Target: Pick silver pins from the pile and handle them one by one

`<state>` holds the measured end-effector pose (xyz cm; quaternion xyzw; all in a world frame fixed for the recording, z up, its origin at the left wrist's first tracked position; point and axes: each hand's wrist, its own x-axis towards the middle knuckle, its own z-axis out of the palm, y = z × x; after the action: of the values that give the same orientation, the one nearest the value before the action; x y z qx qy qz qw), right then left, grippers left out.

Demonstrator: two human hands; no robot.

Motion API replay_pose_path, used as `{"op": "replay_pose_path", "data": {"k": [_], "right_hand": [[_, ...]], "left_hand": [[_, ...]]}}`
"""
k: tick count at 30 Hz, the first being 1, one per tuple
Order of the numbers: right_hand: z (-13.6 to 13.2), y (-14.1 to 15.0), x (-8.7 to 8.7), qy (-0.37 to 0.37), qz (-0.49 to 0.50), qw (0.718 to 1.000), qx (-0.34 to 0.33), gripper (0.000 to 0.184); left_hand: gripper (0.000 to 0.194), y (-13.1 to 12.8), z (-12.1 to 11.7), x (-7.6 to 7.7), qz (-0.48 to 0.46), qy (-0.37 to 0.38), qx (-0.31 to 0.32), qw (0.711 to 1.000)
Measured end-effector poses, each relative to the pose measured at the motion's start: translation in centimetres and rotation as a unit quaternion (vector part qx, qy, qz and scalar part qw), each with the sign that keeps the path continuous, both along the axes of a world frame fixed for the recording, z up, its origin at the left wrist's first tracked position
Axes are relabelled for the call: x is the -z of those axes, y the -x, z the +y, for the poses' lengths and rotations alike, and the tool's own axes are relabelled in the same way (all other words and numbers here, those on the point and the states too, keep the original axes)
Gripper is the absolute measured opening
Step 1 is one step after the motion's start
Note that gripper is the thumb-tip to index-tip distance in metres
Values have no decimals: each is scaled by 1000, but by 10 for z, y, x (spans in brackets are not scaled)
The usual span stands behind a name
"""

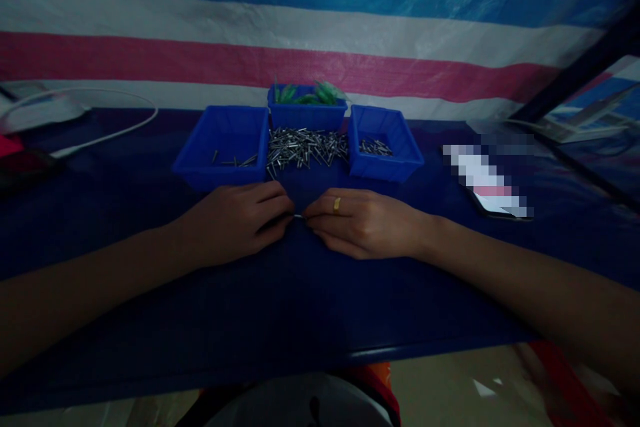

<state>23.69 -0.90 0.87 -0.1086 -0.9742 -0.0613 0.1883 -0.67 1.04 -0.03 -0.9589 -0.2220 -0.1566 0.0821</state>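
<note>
Between my fingertips shows a short bright piece of a thin metal pin (299,216). My left hand (243,220) pinches its left end and my right hand (353,223), with a gold ring, closes on the other end; the fingers hide most of it. Just beyond my hands lies a loose pile of silver metal pins (307,147). Left of the pile, a blue bin (220,177) contains a few similar pins. The smaller blue bin (387,168) on the right holds more of them. Behind the pile, another blue bin (307,118) carries green items in clear plastic.
A phone (487,180), partly blurred out, lies on the dark blue table (310,307) at right. At the left runs a white cable (115,130) near a dark and red object. A striped plastic sheet (300,27) hangs behind the bins. The table's front edge is below my hands.
</note>
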Motion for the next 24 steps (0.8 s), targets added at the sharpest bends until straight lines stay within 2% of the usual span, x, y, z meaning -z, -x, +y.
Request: {"op": "replay_pose_path", "data": {"k": [24], "right_hand": [[-1,0,-2,22,-47,998,34,28]], "left_hand": [[26,0,0,-2,4,-2,9,1000]]}}
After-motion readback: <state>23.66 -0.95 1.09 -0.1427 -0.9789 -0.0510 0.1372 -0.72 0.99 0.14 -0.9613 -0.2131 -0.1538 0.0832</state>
